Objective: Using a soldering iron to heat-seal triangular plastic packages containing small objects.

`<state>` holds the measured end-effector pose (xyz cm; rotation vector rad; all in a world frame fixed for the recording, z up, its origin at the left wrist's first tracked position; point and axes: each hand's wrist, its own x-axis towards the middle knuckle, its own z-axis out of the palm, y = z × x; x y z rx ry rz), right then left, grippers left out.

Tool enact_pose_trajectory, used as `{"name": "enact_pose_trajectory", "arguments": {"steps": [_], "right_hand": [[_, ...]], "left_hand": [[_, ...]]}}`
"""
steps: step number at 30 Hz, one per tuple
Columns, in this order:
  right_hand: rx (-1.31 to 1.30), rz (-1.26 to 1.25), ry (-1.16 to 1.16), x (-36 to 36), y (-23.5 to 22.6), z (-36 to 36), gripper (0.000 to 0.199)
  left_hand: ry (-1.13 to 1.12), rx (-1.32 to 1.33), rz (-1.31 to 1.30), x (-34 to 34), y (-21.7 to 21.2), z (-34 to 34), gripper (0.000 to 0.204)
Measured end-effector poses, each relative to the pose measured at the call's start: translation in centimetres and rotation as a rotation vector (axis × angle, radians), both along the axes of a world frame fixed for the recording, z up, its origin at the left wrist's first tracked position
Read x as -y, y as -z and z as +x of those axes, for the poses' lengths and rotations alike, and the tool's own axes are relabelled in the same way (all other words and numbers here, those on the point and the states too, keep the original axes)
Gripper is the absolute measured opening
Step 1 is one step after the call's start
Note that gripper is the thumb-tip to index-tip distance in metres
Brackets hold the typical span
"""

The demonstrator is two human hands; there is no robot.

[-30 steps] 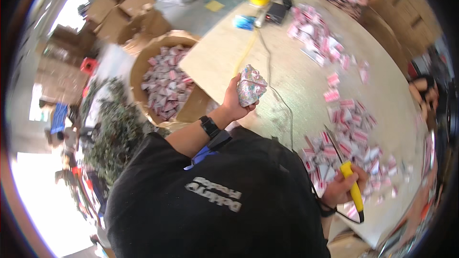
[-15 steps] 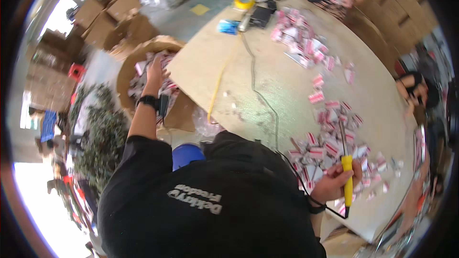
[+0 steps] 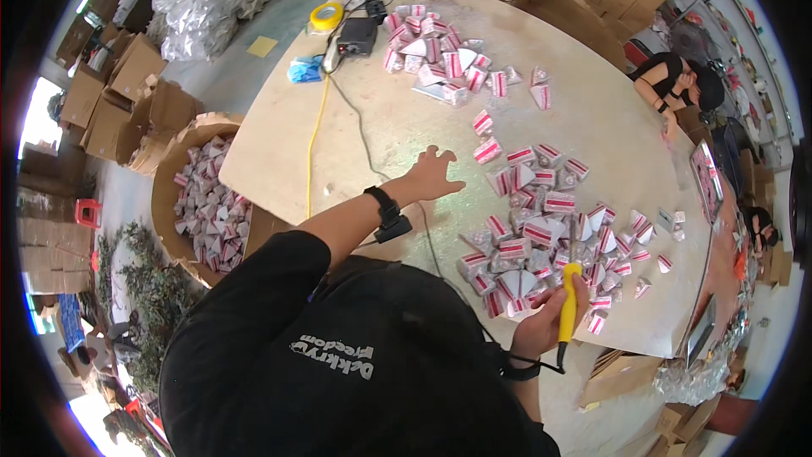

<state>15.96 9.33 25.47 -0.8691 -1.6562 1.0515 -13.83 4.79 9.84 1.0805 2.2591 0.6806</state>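
My right hand (image 3: 540,330) grips the yellow handle of a soldering iron (image 3: 568,305), its metal tip pointing away over a heap of small wrapped packets (image 3: 559,202). These packets are white with pinkish-red bands, many wedge-shaped in clear film. Over the table's middle reaches my left hand (image 3: 430,176), fingers spread and nothing in them, just left of the heap. A black cord runs from the iron's handle end past my right wrist. A second pile of packets (image 3: 431,46) lies toward the table's far side, with a few strays between the two.
Left of the table (image 3: 279,135) stands a cardboard container (image 3: 167,173) filled with packets. Yellow tape (image 3: 326,16), a black box (image 3: 357,35) and a blue item (image 3: 304,69) lie at the far left; cables cross the tabletop. Co-workers sit at the far side and right.
My left hand has swung right, from above the cardboard container to over the table beside the near heap. My right hand still holds the soldering iron. The view has shifted.
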Motion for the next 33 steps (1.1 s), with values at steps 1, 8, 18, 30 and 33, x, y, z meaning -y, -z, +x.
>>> {"name": "enact_pose_trajectory", "arguments": {"steps": [1, 8, 18, 30, 33], "right_hand": [[0.015, 0.035, 0.000, -0.1, 0.3, 0.1, 0.027], [0.114, -0.077, 0.094, -1.4, 1.7, 0.0, 0.024], [0.271, 0.014, 0.142, -4.4, 3.6, -0.8, 0.024], [0.296, 0.116, 0.013, -6.1, 3.9, -3.3, 0.025], [0.181, -0.055, 0.018, -5.7, 3.6, -3.9, 0.024]], "left_hand": [[0.015, 0.000, 0.004, -1.8, -0.2, -0.2, 0.077], [0.058, -0.142, -0.131, -12.1, 2.2, -3.0, 0.081], [0.170, -0.263, -0.530, -20.4, 5.1, -4.0, 0.071], [0.054, -0.169, -0.209, -14.6, 9.6, -7.1, 0.067], [-0.056, 0.124, -0.084, -11.3, 9.5, -7.7, 0.069]]}}
